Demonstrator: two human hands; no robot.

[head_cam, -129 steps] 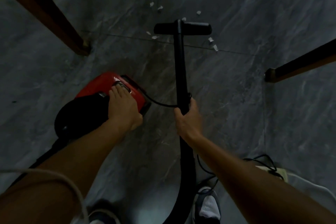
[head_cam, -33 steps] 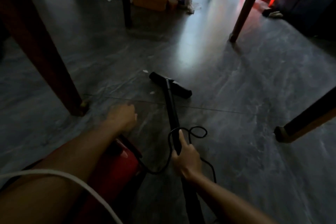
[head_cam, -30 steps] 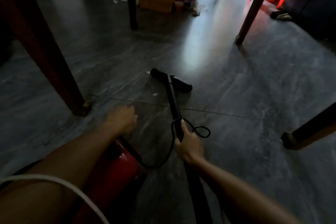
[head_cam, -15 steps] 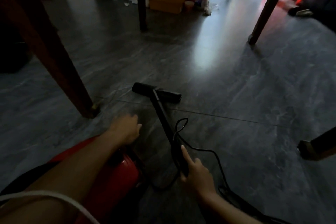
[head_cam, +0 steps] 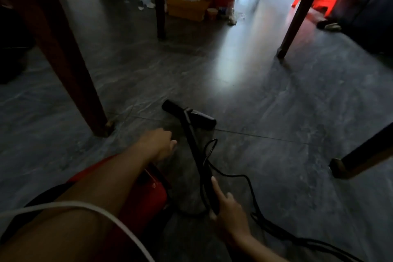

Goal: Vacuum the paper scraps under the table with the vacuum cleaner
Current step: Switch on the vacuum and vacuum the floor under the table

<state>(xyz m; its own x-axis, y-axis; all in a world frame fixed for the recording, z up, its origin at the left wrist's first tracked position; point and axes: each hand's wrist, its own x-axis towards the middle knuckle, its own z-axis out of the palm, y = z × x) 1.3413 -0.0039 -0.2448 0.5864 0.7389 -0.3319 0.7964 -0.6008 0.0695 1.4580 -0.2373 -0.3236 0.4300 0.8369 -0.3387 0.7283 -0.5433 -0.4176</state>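
The red vacuum cleaner body (head_cam: pixel 148 193) is largely covered by the left forearm, and its rear is lost in shadow. The wand (head_cam: pixel 197 155) is hidden below the right hand (head_cam: pixel 228 212), whose palm side cannot be seen. The table legs (head_cam: pixel 63 53) are cut off by the upper edge. The black cord (head_cam: pixel 251 193) is cut off at the lower right corner. Items by the far wall (head_cam: pixel 187 6) are too blurred to identify.

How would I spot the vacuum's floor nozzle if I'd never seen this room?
Start at the thick reddish-brown table leg on the left. Just right of its foot, a short black bar-shaped nozzle lies flat on the grey floor. Unlike the thin loose cable, it caps a rigid black tube.
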